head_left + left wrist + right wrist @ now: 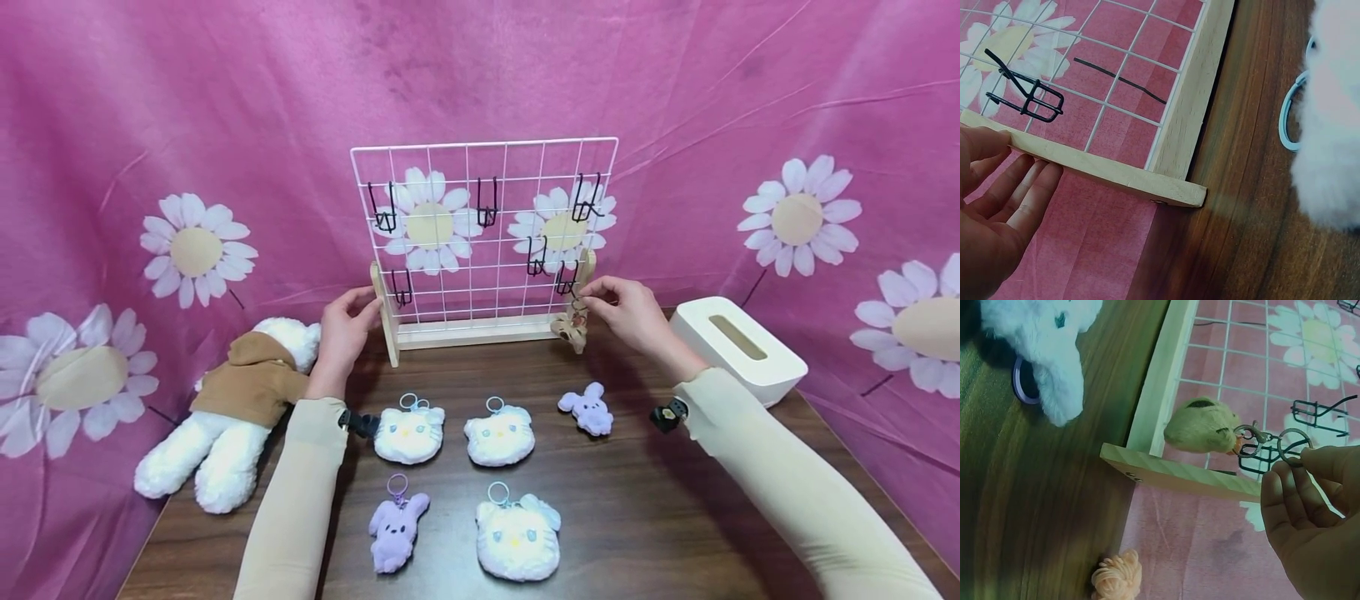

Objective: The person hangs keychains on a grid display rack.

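Your right hand (628, 315) pinches the brown keychain (1197, 428) at the rack's (480, 332) right; pushing could tip the rack, your left hand (343, 327) unclenched

The wrist views' edges cut off the left hand (988, 234), a white plush toy (1335, 125) and the right hand (1316, 534).

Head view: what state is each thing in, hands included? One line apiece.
Wire rack: standing upright.
Black hooks: fitted on the rack.
Left hand: grips the rack's left upright.
Brown plush keychain: hanging from its ring; whether hooked, can't tell.
Right hand: pinches that ring.
White cat-face keychains: three, lying on the table.
Purple plush keychains: two, lying on the table.
White plush toy: lying down, brown top on.
White box: slot facing up.
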Tool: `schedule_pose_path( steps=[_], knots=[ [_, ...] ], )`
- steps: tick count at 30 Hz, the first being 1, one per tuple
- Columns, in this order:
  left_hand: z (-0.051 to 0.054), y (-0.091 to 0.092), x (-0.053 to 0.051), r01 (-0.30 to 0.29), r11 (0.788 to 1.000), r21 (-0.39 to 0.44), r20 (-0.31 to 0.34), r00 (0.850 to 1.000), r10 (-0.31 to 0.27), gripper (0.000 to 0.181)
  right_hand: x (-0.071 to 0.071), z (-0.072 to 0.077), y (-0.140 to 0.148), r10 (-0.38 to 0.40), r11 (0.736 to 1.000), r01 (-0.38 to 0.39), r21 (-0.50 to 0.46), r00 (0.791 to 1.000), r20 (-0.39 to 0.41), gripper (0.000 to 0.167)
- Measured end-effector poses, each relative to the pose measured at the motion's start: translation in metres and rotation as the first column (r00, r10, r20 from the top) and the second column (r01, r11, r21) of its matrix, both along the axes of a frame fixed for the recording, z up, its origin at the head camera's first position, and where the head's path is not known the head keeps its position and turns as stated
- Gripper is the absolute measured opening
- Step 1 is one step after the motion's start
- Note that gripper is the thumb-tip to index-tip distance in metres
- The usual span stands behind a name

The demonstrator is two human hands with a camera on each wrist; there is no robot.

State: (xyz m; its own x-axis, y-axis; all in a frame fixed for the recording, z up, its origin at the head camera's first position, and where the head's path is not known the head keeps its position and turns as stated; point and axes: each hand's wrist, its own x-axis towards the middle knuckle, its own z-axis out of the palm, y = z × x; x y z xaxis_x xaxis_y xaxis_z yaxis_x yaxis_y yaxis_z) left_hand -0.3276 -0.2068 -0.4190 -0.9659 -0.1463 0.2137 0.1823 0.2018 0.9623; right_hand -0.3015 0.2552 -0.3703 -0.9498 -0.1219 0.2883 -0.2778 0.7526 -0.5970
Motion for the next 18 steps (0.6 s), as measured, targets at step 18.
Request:
schedule_pose_path(
  steps=[18],
  knots=[
    [0.002, 0.001, 0.003, 0.003, 1.000, 0.014, -0.004, 1.000, -0.003, 0.039, -0.025, -0.015, -0.009, -0.088, 0.996, 0.089, 0.004, 0.991, -0.096, 0.018]
  ],
)
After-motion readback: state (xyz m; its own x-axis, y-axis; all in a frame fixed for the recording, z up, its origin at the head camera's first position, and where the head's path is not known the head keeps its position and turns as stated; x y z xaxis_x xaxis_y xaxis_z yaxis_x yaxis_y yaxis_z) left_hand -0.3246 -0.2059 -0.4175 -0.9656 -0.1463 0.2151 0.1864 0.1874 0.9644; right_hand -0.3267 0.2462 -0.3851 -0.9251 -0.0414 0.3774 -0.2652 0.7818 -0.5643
